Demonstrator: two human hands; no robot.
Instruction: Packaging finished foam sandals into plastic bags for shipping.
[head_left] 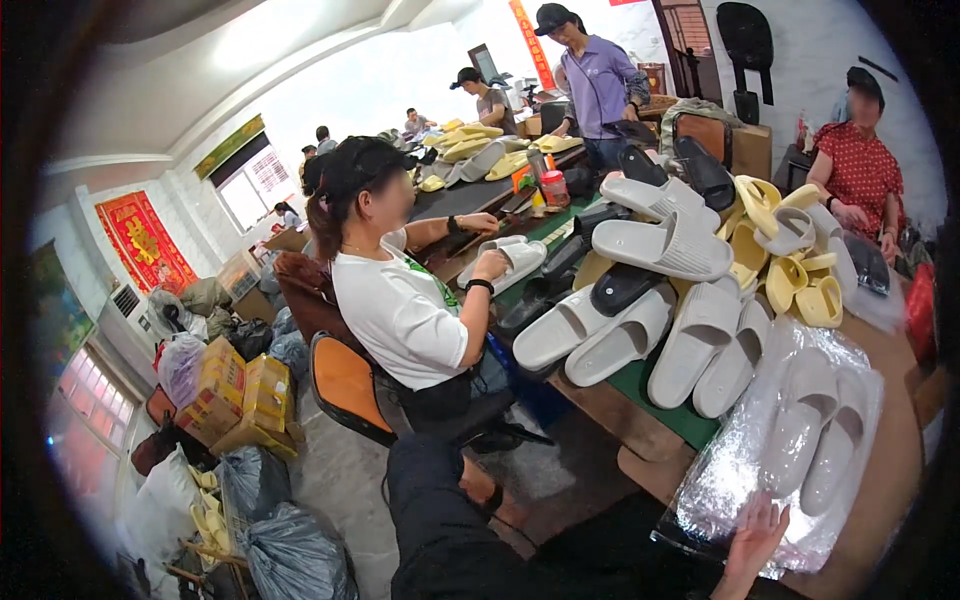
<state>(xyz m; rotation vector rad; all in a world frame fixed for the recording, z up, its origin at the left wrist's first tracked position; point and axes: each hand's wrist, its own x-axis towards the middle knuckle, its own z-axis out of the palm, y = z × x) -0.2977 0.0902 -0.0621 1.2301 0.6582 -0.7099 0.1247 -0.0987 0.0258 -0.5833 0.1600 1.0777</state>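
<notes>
A pair of grey slide slippers [805, 430] lies side by side inside a clear plastic bag [715, 470] on the brown table edge. At the bag's lower edge is my left hand [757, 533], its fingers stretched out and touching or just over the film; it grips nothing that I can see. My right hand is not in view. Just beyond the bag, several loose grey slides [690, 345] lie on a green mat [640, 385], heaped with a black slide [628, 290] and yellow slippers [760, 205].
Left of the table, a seated co-worker in a white shirt [400, 300] handles a light slipper [515, 262] beside an orange-backed chair [345, 385]. Across the table sits a person in red [865, 170]. Cardboard boxes [265, 400] and grey plastic sacks [295, 550] crowd the floor at left.
</notes>
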